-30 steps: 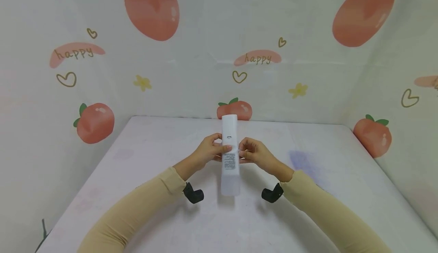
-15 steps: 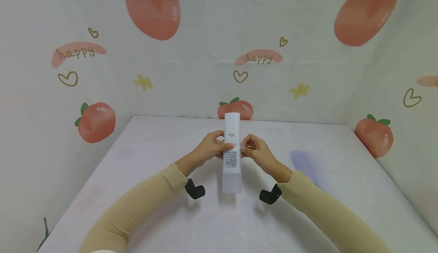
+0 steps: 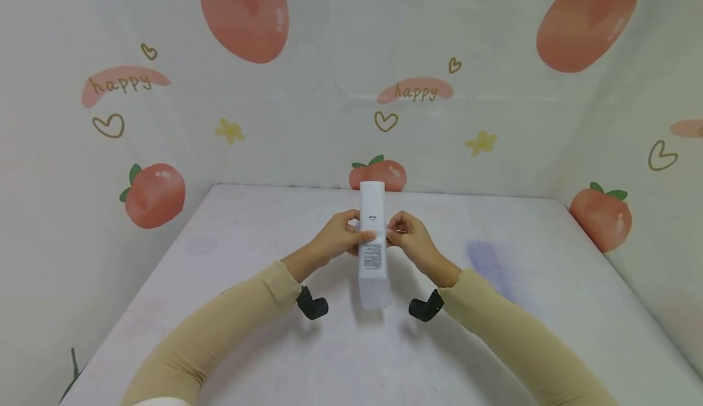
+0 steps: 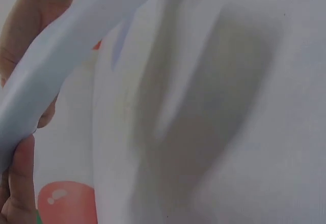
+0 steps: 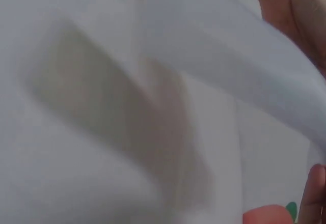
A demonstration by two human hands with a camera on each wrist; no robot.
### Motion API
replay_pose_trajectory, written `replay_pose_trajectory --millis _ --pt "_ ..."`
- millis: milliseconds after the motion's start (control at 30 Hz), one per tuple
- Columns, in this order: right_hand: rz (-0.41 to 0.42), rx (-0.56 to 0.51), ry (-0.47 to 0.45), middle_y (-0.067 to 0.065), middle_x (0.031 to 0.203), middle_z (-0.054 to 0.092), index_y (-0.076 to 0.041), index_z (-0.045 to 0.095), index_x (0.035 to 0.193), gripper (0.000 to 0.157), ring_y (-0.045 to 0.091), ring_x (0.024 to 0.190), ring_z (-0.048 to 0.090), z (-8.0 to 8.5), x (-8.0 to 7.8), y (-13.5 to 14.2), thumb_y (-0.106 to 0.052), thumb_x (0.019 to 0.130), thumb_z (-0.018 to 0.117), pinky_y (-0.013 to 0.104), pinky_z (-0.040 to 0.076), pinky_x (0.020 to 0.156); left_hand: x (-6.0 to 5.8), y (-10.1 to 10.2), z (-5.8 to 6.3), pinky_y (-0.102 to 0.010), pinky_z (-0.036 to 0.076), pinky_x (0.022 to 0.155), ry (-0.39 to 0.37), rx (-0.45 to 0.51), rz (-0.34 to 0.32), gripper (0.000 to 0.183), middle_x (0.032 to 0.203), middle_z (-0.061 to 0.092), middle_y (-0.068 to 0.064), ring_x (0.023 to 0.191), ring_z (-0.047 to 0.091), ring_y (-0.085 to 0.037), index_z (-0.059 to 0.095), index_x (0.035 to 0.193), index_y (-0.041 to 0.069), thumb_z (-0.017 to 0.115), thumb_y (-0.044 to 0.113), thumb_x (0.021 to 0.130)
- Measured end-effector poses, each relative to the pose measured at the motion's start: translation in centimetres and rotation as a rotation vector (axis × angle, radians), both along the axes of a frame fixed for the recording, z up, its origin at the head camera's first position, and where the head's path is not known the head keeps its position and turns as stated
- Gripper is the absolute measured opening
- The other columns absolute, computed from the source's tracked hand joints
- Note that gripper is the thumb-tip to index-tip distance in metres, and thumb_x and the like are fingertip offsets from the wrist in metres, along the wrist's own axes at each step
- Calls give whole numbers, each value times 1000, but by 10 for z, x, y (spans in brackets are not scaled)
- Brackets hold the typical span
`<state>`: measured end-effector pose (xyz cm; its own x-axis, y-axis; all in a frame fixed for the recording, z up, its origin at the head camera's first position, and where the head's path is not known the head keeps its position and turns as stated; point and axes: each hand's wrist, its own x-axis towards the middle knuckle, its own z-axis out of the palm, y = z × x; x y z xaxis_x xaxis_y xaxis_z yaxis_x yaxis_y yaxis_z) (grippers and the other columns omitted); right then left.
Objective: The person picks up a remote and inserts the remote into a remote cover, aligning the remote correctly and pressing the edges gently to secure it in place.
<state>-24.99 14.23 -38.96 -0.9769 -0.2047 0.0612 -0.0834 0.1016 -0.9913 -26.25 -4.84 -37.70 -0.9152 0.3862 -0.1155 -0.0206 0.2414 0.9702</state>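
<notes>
A long white box-shaped device, with a small port and a printed label on its near face, stands tilted up over the table. My left hand grips its left side, thumb laid across the front above the label; the other fingers pass behind it. At its right edge my right hand pinches with thumb and bent fingers. In the left wrist view, the white device crosses between both hands. The right wrist view shows right-hand fingertips right at the edge of the white device.
Both hands work over a pale table. A patterned white backdrop with peaches and hearts rises behind it. Black wrist mounts stick out below each sleeve. A dark thin stalk shows at the lower left.
The device has shifted slightly right, and its lower end swings a little right. The right hand and forearm have moved slightly inward and up. The left hand keeps its hold.
</notes>
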Motion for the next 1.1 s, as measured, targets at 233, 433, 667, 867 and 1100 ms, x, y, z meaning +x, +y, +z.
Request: replay_pose_trajectory --millis 233,433,667,867,1100 --pt "191 -13 -78 8 98 55 8 44 116 22 11 85 63 2 -4 9 0 97 51 23 56 81 -3 -2 -10 -36 60 70 -17 66 86 39 96 71 -17 76 70 -19 53 121 3 70 17 89" --pt "282 3 -195 13 116 55 6 37 128 37 16 93 65 11 -3 12 -17 101 46 34 55 91 -3 -3 -12 -34 59 68 13 67 102 36 95 72 -16 75 69 -18 54 117 4 71 19 89" --pt "246 -6 -204 11 108 59 2 39 120 27 17 91 67 11 -4 15 -13 101 51 40 56 88 0 -3 -9 -33 59 74 1 54 52 34 106 69 -16 82 67 -19 51 130 11 53 27 100" --pt "214 -61 -167 5 102 58 -1 37 118 24 15 88 66 9 -3 21 -9 100 50 36 57 84 1 -8 -13 -36 58 83 -52 184 90 46 117 65 -21 88 69 -21 43 140 12 58 18 98" --pt "222 -81 -176 5 105 59 -2 38 120 25 16 90 66 8 -2 22 -10 100 51 38 56 87 5 -7 -19 -35 59 80 -77 183 49 28 101 70 -13 78 67 -13 58 115 -8 61 11 95"
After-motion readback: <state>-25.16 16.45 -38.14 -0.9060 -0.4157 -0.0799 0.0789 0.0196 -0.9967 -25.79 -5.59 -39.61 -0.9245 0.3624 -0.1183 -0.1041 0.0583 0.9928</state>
